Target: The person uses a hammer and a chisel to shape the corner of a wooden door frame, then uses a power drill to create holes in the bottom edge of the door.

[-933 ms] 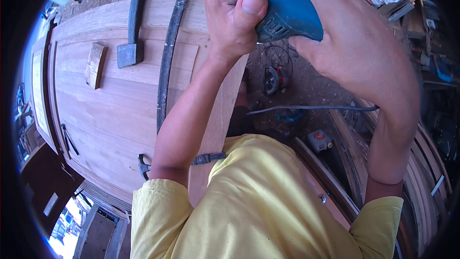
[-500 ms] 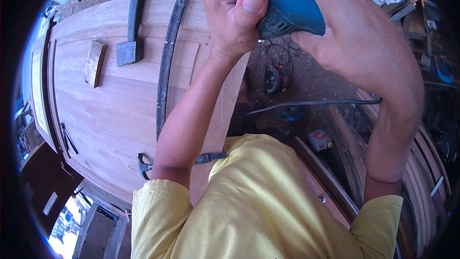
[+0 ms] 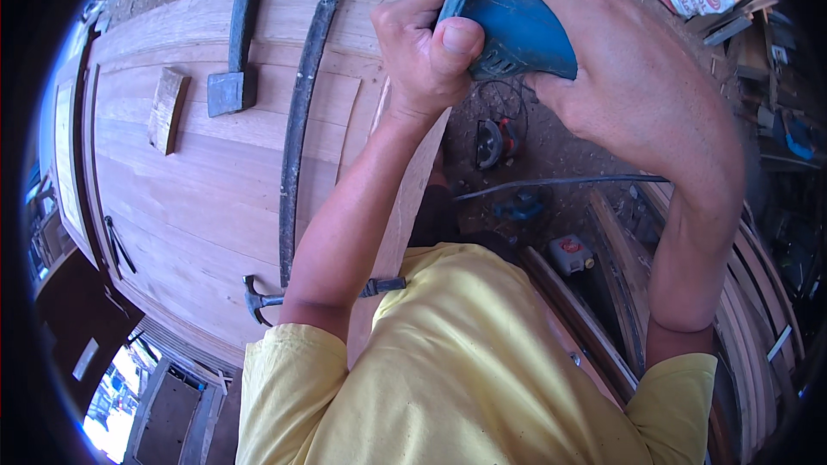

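Note:
Both hands are on a teal power tool (image 3: 525, 27) with vent slots, held above the near right edge of a wide wooden panel (image 3: 189, 198). Its working end is hidden, so I cannot tell its exact kind. My left hand (image 3: 428, 50) grips the tool's left end, thumb lying along it. My right hand (image 3: 616, 69) wraps over the right side from above. A dark metal bar (image 3: 297, 142), bent at its far end, lies across the panel left of my left forearm. A claw hammer (image 3: 269, 300) lies partly under that forearm.
On the panel lie a square-headed mallet (image 3: 231, 93), a wood block (image 3: 166, 112) and a black pincer-like tool (image 3: 119, 245). A circular saw (image 3: 494, 142) and another teal tool (image 3: 519, 204) rest on the floor. A cable (image 3: 560, 181) spans toward my right arm. Long boards (image 3: 754, 327) stand at right.
The teal power tool and both hands have come slightly nearer to me. My right arm has shifted a little to the left. The grip looks the same.

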Demonstrator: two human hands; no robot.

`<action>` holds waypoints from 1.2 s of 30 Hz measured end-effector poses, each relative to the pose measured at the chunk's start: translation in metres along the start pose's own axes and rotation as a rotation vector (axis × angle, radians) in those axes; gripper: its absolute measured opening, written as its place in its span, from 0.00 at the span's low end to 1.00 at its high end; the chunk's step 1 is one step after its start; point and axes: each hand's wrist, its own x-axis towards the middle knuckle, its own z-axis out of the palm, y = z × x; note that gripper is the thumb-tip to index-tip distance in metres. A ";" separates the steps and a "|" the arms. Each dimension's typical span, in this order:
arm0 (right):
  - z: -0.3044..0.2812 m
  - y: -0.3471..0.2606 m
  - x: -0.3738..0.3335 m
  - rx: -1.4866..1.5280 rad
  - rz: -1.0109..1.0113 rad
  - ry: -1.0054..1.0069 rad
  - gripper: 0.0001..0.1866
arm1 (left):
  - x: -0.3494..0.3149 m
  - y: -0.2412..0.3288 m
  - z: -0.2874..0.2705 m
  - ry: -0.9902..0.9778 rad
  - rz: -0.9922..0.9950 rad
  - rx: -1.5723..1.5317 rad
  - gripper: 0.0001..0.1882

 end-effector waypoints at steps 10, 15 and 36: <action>0.063 0.061 0.050 -0.121 -0.244 0.218 0.32 | -0.023 -0.043 -0.010 0.053 -0.018 0.182 0.51; 0.056 0.060 0.053 -0.100 -0.230 0.199 0.29 | -0.021 -0.043 -0.004 0.081 -0.077 0.177 0.53; 0.009 0.060 -0.124 0.307 -0.505 0.164 0.36 | -0.022 0.161 0.030 -0.120 0.071 0.436 0.35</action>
